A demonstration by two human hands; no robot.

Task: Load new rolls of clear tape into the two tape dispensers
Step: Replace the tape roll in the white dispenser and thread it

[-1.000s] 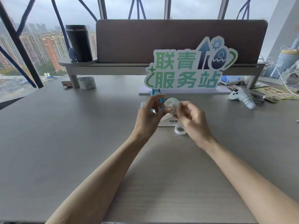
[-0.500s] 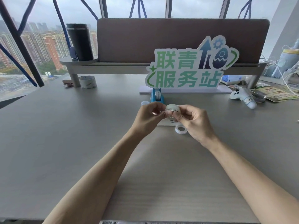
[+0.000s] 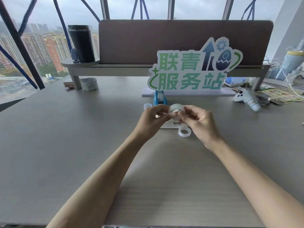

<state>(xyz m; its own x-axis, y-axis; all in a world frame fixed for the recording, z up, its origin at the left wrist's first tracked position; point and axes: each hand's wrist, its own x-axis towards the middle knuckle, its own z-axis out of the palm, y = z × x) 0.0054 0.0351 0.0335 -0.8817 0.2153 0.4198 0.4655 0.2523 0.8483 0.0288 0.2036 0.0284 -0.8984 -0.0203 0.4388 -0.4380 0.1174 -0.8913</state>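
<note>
I hold a roll of clear tape (image 3: 176, 108) above the desk's middle, pinched between my left hand (image 3: 152, 120) and my right hand (image 3: 199, 122), fingertips meeting at its lower edge. Behind it stands a blue tape dispenser (image 3: 159, 98) with a roll in it. Under my hands lies a white box (image 3: 171, 125) marked VIVID, mostly hidden. A second clear tape roll (image 3: 184, 132) lies flat on the desk by my right hand. A small white ring (image 3: 147, 106) sits left of the blue dispenser.
A green and white sign (image 3: 190, 71) stands behind the dispenser. A wide tape roll (image 3: 89, 83) lies at the back left under a shelf with a black tumbler (image 3: 81, 43). A white game controller (image 3: 246, 99) and papers (image 3: 283, 94) lie at the right.
Both hands have lowered the roll a little toward the desk and brought their fingertips together on it; the blue dispenser behind now shows fully.
</note>
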